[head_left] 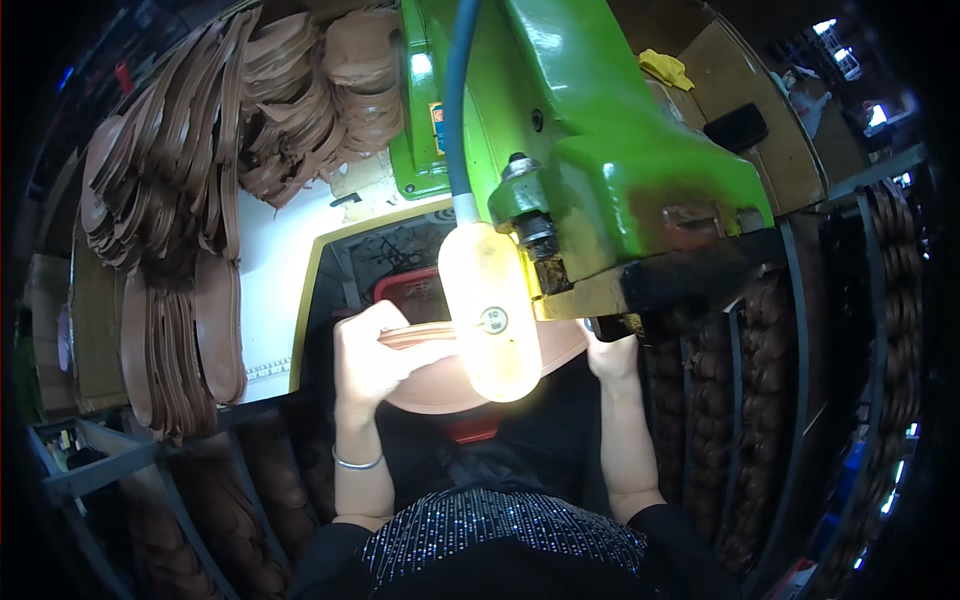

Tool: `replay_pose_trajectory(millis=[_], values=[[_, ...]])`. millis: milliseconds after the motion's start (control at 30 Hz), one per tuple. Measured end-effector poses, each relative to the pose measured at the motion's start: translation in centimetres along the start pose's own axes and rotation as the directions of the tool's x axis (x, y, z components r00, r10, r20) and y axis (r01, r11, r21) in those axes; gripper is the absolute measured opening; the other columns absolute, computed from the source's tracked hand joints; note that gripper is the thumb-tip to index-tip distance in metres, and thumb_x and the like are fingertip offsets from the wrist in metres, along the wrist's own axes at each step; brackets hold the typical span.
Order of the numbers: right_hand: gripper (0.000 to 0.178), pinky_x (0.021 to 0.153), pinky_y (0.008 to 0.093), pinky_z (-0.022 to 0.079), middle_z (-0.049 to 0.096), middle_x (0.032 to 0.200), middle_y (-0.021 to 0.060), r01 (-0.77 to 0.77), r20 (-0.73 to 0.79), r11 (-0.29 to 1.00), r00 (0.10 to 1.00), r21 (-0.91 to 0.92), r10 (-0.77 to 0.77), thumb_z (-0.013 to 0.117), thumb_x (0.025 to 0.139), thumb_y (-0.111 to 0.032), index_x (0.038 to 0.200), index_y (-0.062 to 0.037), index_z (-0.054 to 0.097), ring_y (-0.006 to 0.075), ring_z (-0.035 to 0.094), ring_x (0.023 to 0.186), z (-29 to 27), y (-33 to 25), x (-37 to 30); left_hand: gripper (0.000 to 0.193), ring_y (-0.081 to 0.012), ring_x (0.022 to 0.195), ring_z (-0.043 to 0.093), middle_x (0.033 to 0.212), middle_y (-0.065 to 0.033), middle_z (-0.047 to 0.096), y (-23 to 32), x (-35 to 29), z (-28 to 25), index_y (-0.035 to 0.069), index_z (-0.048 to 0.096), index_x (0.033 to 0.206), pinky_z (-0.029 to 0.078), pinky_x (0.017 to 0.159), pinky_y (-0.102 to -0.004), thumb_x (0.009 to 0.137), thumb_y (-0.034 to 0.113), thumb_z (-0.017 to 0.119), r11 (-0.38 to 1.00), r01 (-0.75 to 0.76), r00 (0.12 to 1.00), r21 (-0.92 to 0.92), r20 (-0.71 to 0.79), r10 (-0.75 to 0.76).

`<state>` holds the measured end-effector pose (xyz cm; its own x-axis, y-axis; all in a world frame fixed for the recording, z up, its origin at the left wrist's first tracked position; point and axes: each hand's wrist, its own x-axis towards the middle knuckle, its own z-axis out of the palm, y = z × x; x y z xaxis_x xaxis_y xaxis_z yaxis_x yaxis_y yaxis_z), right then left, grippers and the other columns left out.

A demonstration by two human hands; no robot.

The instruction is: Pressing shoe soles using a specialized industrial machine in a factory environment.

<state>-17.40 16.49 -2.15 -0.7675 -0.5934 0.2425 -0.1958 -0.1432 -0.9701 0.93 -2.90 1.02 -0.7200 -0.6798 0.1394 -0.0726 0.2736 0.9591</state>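
A brown shoe sole (432, 388) is stretched crosswise in front of me, under the head of a green machine (600, 130). My left hand (368, 355) pinches its left end between thumb and bent fingers. At the other end, my right hand (612, 352) grips the sole, its fingertips partly hidden beneath the machine's dark lower edge. A bright, glowing lamp (490, 345) on a blue cable hangs in front of the sole and covers its middle.
Brown soles (165, 180) are piled on the white table (270, 260) at left. Racks (720, 400) packed with brown pieces flank me. A red container (410, 285) sits beyond the sole. A black phone-like object (736, 128) and yellow cloth (666, 70) lie at the far right.
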Motion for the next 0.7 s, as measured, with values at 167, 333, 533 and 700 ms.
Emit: replay_pose_trajectory(millis=[167,333,533,700], values=[[0.032,0.065,0.0184,0.043,0.058,0.084,-0.0012,0.102,0.017,0.994,0.995,-0.046,-0.101,0.068,0.083,-0.014,0.106,0.0040,0.054,0.0038,0.050,0.070,1.3,-1.8,-1.1,0.035,-0.0130,0.056,0.061,0.064,-0.0093,0.063,-1.6,-0.8,-1.9,0.001,0.056,0.067,0.048,0.053,-0.0237,0.055,0.014,0.086,0.963,-0.097,0.995,0.253,0.011,0.097],[0.029,0.070,0.0218,0.045,0.058,0.093,0.0035,0.111,-0.169,0.993,0.980,0.038,-0.103,0.065,0.084,-0.016,0.103,0.0021,0.054,0.0080,0.054,0.078,-4.7,-1.8,1.3,0.026,-0.0117,0.062,0.062,0.070,-0.0085,0.063,0.8,-1.4,2.4,0.000,0.058,0.078,0.049,0.056,-0.0237,0.064,0.008,0.079,0.995,-0.090,0.995,0.042,-0.033,0.091],[0.012,0.076,0.0199,0.044,0.059,0.093,0.0018,0.027,-0.316,0.990,0.948,0.138,0.019,0.051,0.092,-0.007,0.101,0.0006,0.054,0.0072,0.055,0.081,-9.3,-1.0,4.2,0.018,-0.0199,0.058,0.059,0.072,-0.0118,0.060,0.0,-0.6,7.4,-0.005,0.059,0.084,0.048,0.056,-0.0279,0.070,0.004,0.065,0.935,-0.335,0.931,-0.115,-0.195,0.309],[0.019,0.076,0.0217,0.045,0.059,0.096,0.0031,-0.086,-0.195,0.969,0.972,0.231,0.133,0.051,0.083,0.001,0.101,-0.0004,0.056,0.0068,0.055,0.085,-5.9,0.0,2.8,0.017,-0.0127,0.059,0.055,0.068,-0.0066,0.057,-2.2,-0.8,3.1,-0.002,0.057,0.075,0.044,0.053,-0.0253,0.068,0.005,0.071,0.942,-0.125,0.992,-0.311,-0.019,0.126]])
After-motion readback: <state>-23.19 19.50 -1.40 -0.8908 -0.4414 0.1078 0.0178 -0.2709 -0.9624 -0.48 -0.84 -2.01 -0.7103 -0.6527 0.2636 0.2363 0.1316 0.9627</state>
